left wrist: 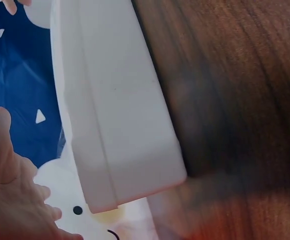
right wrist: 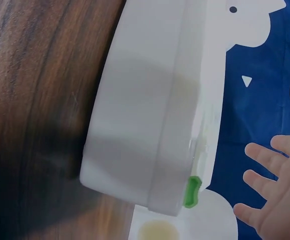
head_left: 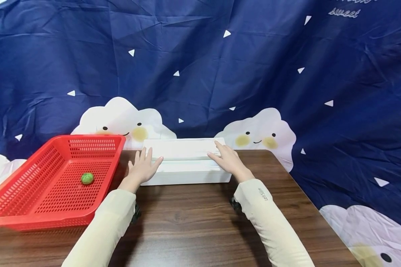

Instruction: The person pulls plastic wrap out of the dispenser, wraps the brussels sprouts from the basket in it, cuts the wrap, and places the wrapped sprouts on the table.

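Observation:
A long white box (head_left: 187, 178) stands at the far side of the table, its pale upper panel (head_left: 180, 149) behind the front part. Over its left end my left hand (head_left: 141, 170) is held with fingers spread, and nothing is in it. My right hand (head_left: 230, 160) hovers likewise at the right end, fingers extended. Both wrist views show a gap between the box and the left hand (left wrist: 10, 185) or right hand (right wrist: 280, 185). Near one end of the box's top edge, a small green piece (right wrist: 192, 192) shows in the right wrist view.
To the left, a red plastic basket (head_left: 101, 202) with perforated walls holds a small round green item (head_left: 87, 178). The dark wooden table (head_left: 187, 226) has its edge on the right. Behind it hangs a blue curtain (head_left: 194, 48) with clouds and triangles.

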The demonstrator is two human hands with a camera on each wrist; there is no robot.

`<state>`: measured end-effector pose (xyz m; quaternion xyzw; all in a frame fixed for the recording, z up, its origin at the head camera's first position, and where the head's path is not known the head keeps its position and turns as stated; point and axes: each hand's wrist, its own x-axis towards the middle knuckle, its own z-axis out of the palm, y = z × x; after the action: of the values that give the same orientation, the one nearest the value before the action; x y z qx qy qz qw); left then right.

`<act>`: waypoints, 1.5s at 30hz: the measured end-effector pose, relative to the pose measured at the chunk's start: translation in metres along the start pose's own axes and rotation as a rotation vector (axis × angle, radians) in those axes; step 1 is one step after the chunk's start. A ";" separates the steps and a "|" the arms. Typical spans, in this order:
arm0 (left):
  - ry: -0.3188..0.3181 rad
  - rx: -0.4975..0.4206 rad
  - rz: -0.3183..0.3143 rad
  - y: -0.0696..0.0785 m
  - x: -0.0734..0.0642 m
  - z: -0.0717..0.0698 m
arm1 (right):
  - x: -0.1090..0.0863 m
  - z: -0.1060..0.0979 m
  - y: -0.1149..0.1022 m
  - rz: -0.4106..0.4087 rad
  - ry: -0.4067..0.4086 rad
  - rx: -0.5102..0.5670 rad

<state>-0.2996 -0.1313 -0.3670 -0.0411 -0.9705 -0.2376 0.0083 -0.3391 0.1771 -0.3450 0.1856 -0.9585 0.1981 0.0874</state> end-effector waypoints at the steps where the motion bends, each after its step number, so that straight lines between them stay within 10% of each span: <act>1: 0.000 -0.004 -0.001 -0.001 0.000 0.001 | -0.001 0.000 0.001 0.001 0.000 0.004; 36: 0.199 -0.342 0.128 -0.037 -0.002 0.020 | -0.021 0.010 0.031 -0.027 0.040 0.086; 45: 0.251 -0.407 0.066 -0.039 -0.002 0.025 | -0.024 0.018 0.039 -0.071 0.069 0.080</act>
<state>-0.3003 -0.1542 -0.4074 -0.0438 -0.8921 -0.4311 0.1284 -0.3345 0.2106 -0.3810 0.2159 -0.9390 0.2394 0.1200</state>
